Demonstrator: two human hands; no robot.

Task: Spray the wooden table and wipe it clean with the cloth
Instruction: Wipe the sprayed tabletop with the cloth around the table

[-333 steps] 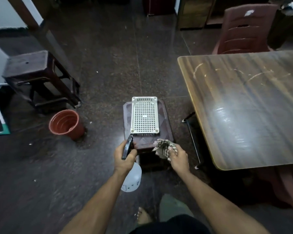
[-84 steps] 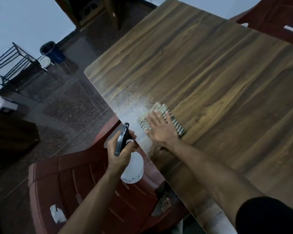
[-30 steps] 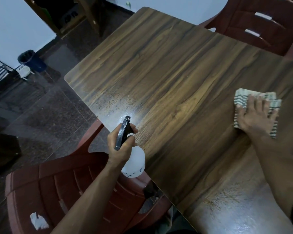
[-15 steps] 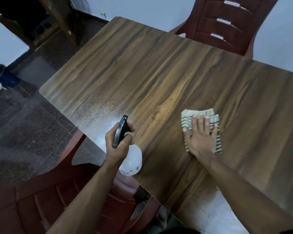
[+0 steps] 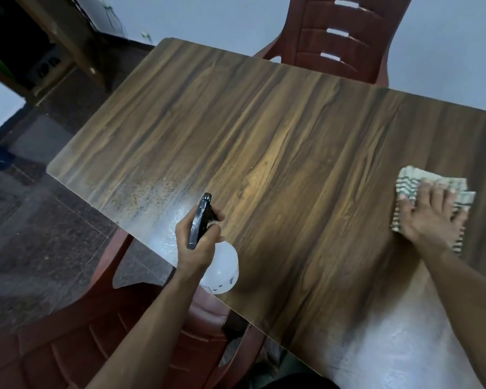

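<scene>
The worktop (image 5: 278, 130) was the landmark, and everything was placed in relation to it. The left hand (image 5: 198, 242) gripped the spray bottle (image 5: 220, 273) at the near-left edge of the worktop, fingers curled round the black trigger head (image 5: 199, 220); the white body of the bottle hung below the hand, just over that edge. The nozzle pointed away from the person, toward the far-left corner of the worktop.

The right hand (image 5: 427, 217) lay flat on the cloth (image 5: 407, 182), fingers spread and pressing it down on the right part of the worktop. The cloth was folded and striped, and it showed beyond the fingertips and on both sides of the hand. The two hands were well apart.

The wet, speckled patch (image 5: 152, 197) lay on the near-left part of the worktop, just ahead of the nozzle and far from the cloth. It ran as a band along the near-left edge. I judged that the next wipe depended on this: the cloth had to travel leftward across the worktop to reach the patch. The left hand was nearer to the patch, but it carried the bottle, so the reach belonged to the right hand. A brighter sheen (image 5: 404, 346) also showed at the near-right part of the worktop, close to the right forearm.
</scene>
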